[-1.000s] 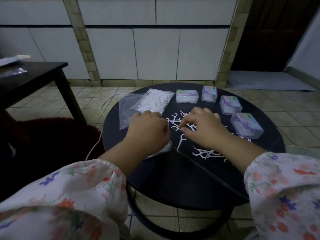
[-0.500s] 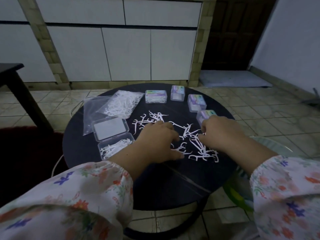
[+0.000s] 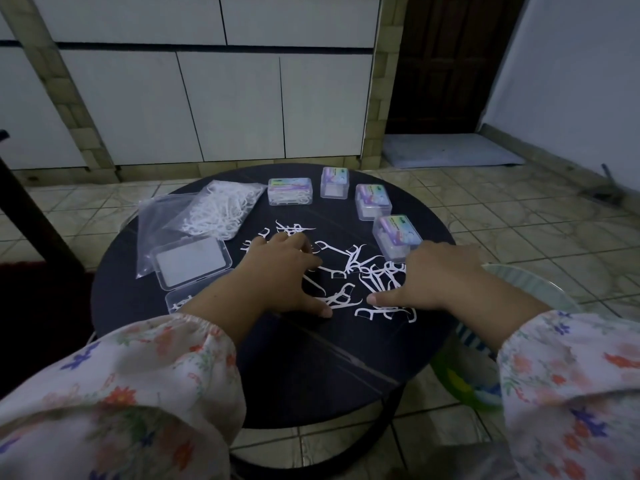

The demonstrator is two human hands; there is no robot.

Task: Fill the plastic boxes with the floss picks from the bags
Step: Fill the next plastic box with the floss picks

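1. The loose floss picks [image 3: 349,271] lie scattered on the round dark worktop [image 3: 311,368], between the two hands and in front of the boxes.
2. The left hand [image 3: 277,275] lies flat over the left part of the scatter, fingers spread and thumb out. The right hand [image 3: 436,275] rests on the right part, thumb stretched along the worktop; its fingertips are hidden, so whether that grip pinches a pick I cannot tell.
3. To do this step well, I judge it best to sweep the picks inward into one heap — handles lined up — before lifting, since tangled picks snag.
4. The open box [image 3: 190,299] by the left wrist holds a few picks, its lid [image 3: 192,261] lying flat beside it.
5. Four closed boxes [image 3: 290,191] curve along the far edge; their fill is hard to judge.
6. One bag [image 3: 221,209] is still full of picks — a second bag [image 3: 156,233] looks empty.
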